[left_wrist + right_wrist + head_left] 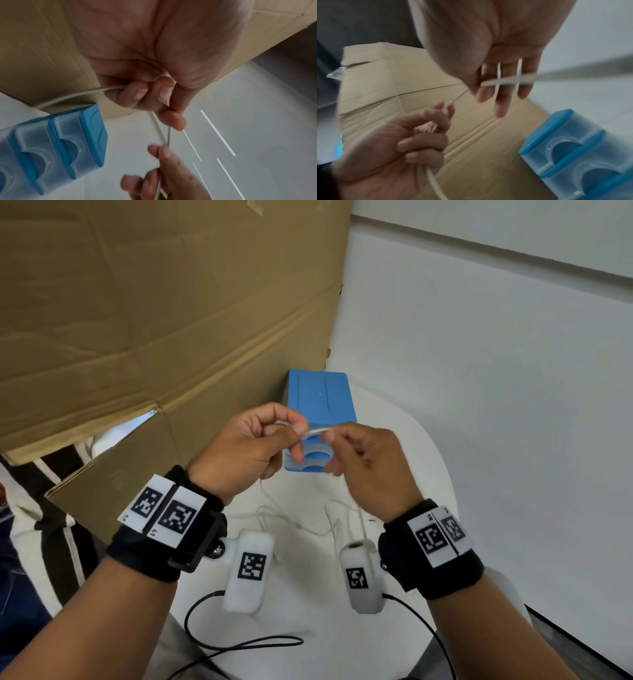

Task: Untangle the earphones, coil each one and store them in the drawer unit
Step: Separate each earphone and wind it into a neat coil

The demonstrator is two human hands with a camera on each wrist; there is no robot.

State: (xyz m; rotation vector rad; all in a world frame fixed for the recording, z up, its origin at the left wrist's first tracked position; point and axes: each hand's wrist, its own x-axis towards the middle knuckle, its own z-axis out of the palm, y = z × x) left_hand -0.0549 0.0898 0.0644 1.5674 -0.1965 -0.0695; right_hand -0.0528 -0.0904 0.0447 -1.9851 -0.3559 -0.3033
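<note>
A thin white earphone cable [315, 431] is stretched taut between my two hands, raised above the white table [404, 446]. My left hand [295, 426] pinches it with thumb and forefinger, its other fingers curled round more cable [72, 96]. My right hand [327, 435] pinches the other end of the short span [169, 136], and cable crosses its fingers [491, 83]. Loose cable [301, 525] trails down onto the table below my wrists. The blue drawer unit [320, 398] stands just behind my hands, its translucent drawers [42, 152] pushed in.
A large cardboard sheet [137, 320] leans along the left, right behind the drawer unit. The table's curved edge [445, 474] runs on the right, with floor beyond. Black camera leads [239, 645] loop over the near table. A striped cloth [51, 508] lies far left.
</note>
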